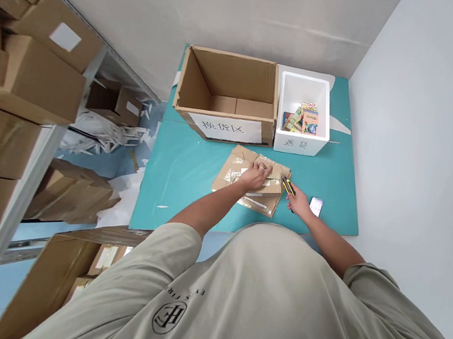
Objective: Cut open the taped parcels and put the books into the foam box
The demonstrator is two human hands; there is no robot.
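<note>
My left hand (257,176) lies flat on top of a taped cardboard parcel (254,198), its fingers on the clear packing tape. My right hand (299,202) is closed on a yellow and black box cutter (288,187), with the blade end pointing toward the parcel's right side. The cutter's tip is at or very near the parcel's edge. A smartphone (315,206) lies just right of my right hand on a teal mat (173,172).
Ahead stand an open cardboard box (228,85) with a white label of Chinese characters and a white foam box (301,145) holding several colourful packets (305,119). Shelves of cardboard boxes (15,97) fill the left. White wrapping lies beyond the mat's left edge; a wall rises right.
</note>
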